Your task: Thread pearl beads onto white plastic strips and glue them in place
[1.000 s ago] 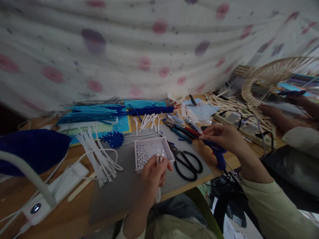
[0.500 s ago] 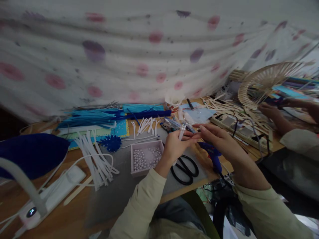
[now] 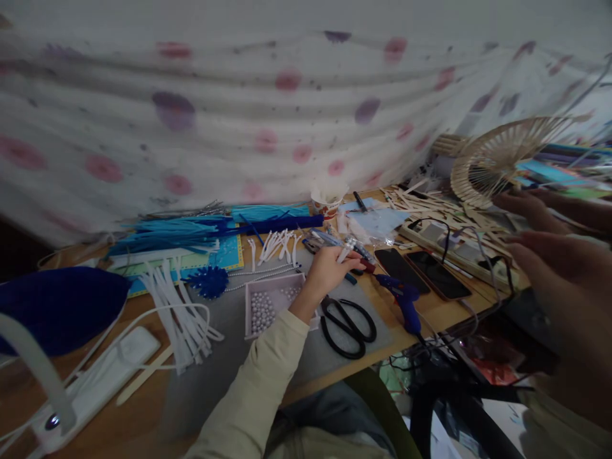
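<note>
Pinched in the fingers of my left hand (image 3: 325,275) is a small white stem piece (image 3: 346,248) with pearly beads at its tip. That hand is above the table, just past the pink box of pearls (image 3: 247,312). Black-handled scissors (image 3: 348,328) lie to its right, and a blue glue gun (image 3: 404,299) rests beyond them. My right hand (image 3: 568,299), large and blurred at the right edge, is raised away from the table with its fingers stretched out. Nothing shows in it.
White stems (image 3: 179,312), blue stems (image 3: 167,233) and a dark blue oval (image 3: 62,303) are on the left. Two phones (image 3: 437,274), a power strip (image 3: 478,258), wood sticks (image 3: 430,204) and a slatted fan shape (image 3: 497,159) are on the right, near another person's hand (image 3: 540,207).
My right hand has moved away from my left hand, to the right and closer to the camera, uncovering the phones. My left hand still holds the beaded white piece, a little lower.
</note>
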`<state>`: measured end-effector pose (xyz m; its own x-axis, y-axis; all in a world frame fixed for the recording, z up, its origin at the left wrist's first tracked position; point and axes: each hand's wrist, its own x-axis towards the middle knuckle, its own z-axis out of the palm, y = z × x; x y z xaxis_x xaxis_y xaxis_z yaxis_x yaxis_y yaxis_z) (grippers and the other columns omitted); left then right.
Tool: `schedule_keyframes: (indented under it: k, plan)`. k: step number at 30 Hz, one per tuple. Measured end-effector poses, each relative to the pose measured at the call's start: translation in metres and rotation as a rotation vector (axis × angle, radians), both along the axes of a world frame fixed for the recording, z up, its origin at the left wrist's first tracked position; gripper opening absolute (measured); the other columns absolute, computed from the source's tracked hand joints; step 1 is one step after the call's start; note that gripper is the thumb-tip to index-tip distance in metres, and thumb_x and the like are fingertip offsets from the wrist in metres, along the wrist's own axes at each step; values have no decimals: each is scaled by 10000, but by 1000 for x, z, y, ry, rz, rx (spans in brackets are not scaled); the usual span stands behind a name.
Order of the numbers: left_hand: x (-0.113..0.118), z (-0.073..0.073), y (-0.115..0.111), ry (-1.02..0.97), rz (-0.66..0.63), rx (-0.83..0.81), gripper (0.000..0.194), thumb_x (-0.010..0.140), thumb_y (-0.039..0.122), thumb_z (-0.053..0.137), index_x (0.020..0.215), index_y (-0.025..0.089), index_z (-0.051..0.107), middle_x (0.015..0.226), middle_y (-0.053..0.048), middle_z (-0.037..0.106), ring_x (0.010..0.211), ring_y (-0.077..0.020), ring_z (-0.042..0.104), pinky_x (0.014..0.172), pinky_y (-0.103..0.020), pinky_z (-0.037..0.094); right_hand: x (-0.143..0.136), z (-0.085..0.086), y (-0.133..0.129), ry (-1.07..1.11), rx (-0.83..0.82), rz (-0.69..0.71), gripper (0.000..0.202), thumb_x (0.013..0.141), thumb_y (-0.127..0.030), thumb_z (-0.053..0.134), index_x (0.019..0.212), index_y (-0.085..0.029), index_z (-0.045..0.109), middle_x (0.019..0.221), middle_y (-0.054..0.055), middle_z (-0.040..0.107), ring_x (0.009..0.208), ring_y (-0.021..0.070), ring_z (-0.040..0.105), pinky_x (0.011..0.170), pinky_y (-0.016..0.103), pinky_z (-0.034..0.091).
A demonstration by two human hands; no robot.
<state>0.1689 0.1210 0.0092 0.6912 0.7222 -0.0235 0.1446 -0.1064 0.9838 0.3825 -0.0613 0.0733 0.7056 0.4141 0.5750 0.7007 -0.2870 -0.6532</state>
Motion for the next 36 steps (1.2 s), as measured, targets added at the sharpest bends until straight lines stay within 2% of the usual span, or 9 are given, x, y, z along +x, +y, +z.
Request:
schedule_keyframes:
  k: [3, 10, 15, 19, 23, 26, 29, 32, 36]
  plan:
    - [5, 1, 5, 100, 22, 51, 291, 977, 322, 679, 1221, 164, 666, 1215, -95, 700, 1005, -247, 707, 851, -452, 610, -11, -1, -13, 28, 82, -40, 298, 797, -327, 758, 1073, -222, 799, 1072, 163, 805, 951, 293, 762, 844, 431, 567]
    - [12, 11, 5, 232, 57, 167, 282, 975, 357, 678, 1175, 160, 683, 1177, -85, 712, 996, -249, 707, 858, -455, 602, -46, 1, -11, 112, 35, 75, 392, 697, -493, 732, 959, -209, 802, 959, 108, 817, 921, 326, 772, 849, 452, 603]
    - [13, 24, 4, 249, -12, 151, 320, 968, 351, 686, 1225, 161, 672, 1248, -85, 690, 1058, -287, 695, 882, -476, 599, -44, -7, -15, 34, -82, 104, 456, 781, -594, 664, 983, -207, 796, 957, 114, 815, 914, 332, 765, 823, 448, 574]
    - [10, 27, 8, 180, 24, 24, 337, 969, 322, 686, 1270, 172, 651, 1302, -102, 666, 1096, -287, 682, 901, -491, 594, -48, -15, -16, 1, -110, 152, 409, 829, -568, 664, 988, -211, 784, 925, 98, 811, 856, 298, 762, 832, 423, 570]
    - [-8, 29, 0, -40, 64, -192, 240, 984, 333, 666, 1148, 159, 675, 1089, -62, 709, 838, -193, 697, 708, -354, 606, -77, -32, -5, 143, -64, 371, 356, 817, -527, 707, 989, -221, 763, 970, 93, 811, 864, 269, 765, 821, 382, 595]
    - [-34, 32, -20, -269, 96, -349, 248, 961, 349, 655, 922, 107, 691, 827, -21, 653, 453, -33, 381, 418, -182, 328, -117, -50, 8, 363, -108, 627, 344, 883, -533, 662, 1030, -232, 736, 1029, 97, 802, 909, 252, 768, 800, 344, 612]
    - [-59, 34, -43, -500, 151, -446, 402, 782, 501, 795, 854, 116, 704, 801, -6, 622, 493, -19, 373, 458, -165, 311, -161, -63, 20, 590, -168, 878, 387, 933, -570, 600, 1046, -215, 706, 1032, 111, 788, 919, 240, 763, 786, 315, 615]
    - [-80, 34, -59, -641, 200, -493, 462, 688, 540, 864, 876, 137, 742, 789, 0, 639, 541, -33, 439, 511, -168, 354, -196, -70, 28, 747, -177, 1087, 416, 959, -600, 558, 935, -204, 679, 853, 77, 767, 783, 204, 734, 750, 286, 598]
    - [-104, 35, -66, -688, 191, -518, 437, 733, 521, 867, 900, 126, 789, 764, -44, 713, 588, -85, 549, 557, -201, 414, -219, -71, 31, 769, -203, 1133, 445, 1016, -552, 493, 788, -203, 649, 681, 28, 694, 655, 165, 658, 645, 244, 523]
